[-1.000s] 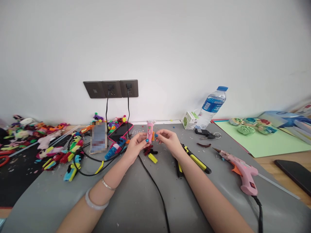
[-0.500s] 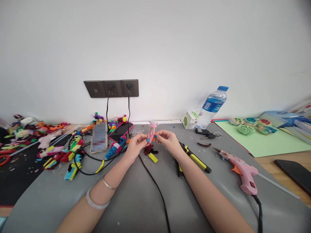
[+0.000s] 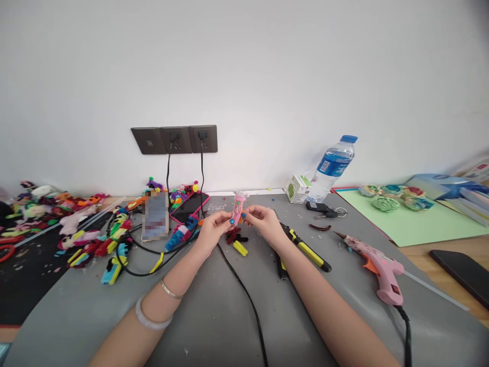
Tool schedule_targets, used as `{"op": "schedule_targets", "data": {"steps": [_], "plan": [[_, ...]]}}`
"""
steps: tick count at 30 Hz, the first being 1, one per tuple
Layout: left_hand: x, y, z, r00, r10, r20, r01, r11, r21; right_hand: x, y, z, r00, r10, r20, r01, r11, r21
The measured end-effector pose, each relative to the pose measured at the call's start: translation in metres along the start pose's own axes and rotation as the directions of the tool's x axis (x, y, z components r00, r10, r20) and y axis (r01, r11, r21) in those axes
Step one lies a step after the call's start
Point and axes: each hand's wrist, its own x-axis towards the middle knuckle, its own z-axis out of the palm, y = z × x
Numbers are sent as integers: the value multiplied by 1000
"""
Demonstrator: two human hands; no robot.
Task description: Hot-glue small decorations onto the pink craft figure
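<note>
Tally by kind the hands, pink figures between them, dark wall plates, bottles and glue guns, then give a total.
Hands: 2, left hand and right hand
Pink figure: 1
Dark wall plates: 3
Bottle: 1
Glue gun: 1
Total: 8

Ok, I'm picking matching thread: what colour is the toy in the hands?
The toy is mostly pink, seen in the head view.

Holding both hands close together, out in front.
Angling the bare left forearm [image 3: 181, 278] and right forearm [image 3: 313, 285] inward to nearly meet; pinching between blue-nailed thumb and bent fingers with the left hand [image 3: 214, 229]; facing it with the right hand [image 3: 263, 224], curling its fingers, pointing its blue-nailed thumb toward the left.
</note>
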Motion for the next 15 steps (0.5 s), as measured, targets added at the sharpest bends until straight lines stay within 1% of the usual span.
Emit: {"op": "schedule_targets", "data": {"steps": [6,8,12,15], "plan": [[-2,3,2,1000,-13,-7,12,1000,-21,1,3,-1,1000,-12,10,12,1000,-14],[-3,5,4,1000,-23,-8,23,999,-35,2,4,-1,1000,-24,-3,24,1000,-10],[-4,6,4,998,-35,-60,29,995,-92,3,5,-1,998,-51,-44,50,998,-31],[-3,6,4,997,-36,-72,28,994,-110,2,6,2,998,-55,10,55,995,-85]]}}
